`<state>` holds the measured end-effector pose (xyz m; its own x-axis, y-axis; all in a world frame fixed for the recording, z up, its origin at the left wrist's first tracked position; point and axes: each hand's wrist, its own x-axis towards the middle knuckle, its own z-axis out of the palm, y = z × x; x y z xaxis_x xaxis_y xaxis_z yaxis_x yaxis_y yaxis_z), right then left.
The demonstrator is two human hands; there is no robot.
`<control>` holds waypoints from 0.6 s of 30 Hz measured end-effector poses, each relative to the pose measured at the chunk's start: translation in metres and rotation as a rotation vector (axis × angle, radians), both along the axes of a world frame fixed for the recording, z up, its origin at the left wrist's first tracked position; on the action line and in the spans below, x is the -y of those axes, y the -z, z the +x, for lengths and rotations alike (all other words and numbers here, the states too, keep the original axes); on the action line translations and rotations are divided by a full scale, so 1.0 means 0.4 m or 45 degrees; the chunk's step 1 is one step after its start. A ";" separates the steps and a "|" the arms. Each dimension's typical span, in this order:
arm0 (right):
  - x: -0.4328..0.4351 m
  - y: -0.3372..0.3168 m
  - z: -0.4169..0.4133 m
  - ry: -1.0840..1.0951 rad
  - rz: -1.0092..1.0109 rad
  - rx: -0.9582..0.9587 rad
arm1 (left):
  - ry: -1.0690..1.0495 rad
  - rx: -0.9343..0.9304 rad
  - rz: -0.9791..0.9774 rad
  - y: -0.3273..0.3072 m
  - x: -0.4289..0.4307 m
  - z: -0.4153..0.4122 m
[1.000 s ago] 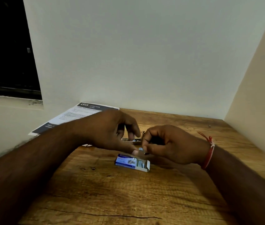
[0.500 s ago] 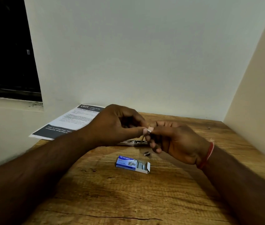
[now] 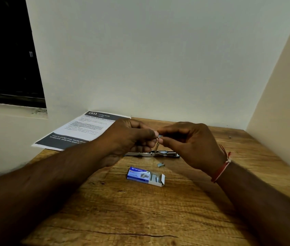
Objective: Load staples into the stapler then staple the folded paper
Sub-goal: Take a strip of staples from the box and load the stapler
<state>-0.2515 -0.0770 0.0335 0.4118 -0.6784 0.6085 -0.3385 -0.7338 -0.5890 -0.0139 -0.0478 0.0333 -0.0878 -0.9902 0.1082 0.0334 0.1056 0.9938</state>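
We find the left hand (image 3: pixel 130 137) and right hand (image 3: pixel 192 141) raised above the surface (image 3: pixel 140 210), fingertips curled and meeting on a short staple strip (image 3: pixel 160 136), which both pinch. Directly below lies the stapler (image 3: pixel 146 153), opened flat; we cannot tell whether its channel holds staples. A loose staple piece (image 3: pixel 160 164) and the open staple box (image 3: pixel 146 176) lie nearer. The paper (image 3: pixel 82 129) rests far left, apart from the stapler. We judge loading under way and stapling not yet begun.

Left hand (image 3: pixel 131 137), right hand (image 3: pixel 191 142) raised, fingertips meeting, pinching staple strip (image 3: pixel 160 136).
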 end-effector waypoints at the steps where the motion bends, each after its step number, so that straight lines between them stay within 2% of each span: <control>1: 0.001 0.001 -0.001 0.007 -0.016 -0.004 | 0.006 0.000 -0.005 0.002 0.001 0.001; 4: 0.005 -0.002 -0.001 0.060 -0.047 -0.019 | -0.032 0.096 -0.085 0.009 0.005 0.000; 9: 0.045 0.007 -0.022 0.241 0.039 -0.158 | -0.230 0.772 -0.403 0.030 0.021 0.012; 14: 0.047 0.020 -0.018 0.232 0.116 -0.490 | -0.171 0.903 -0.495 0.044 0.022 0.022; 18: 0.046 0.030 -0.009 0.261 0.059 -0.551 | -0.139 1.026 -0.585 0.040 0.011 0.018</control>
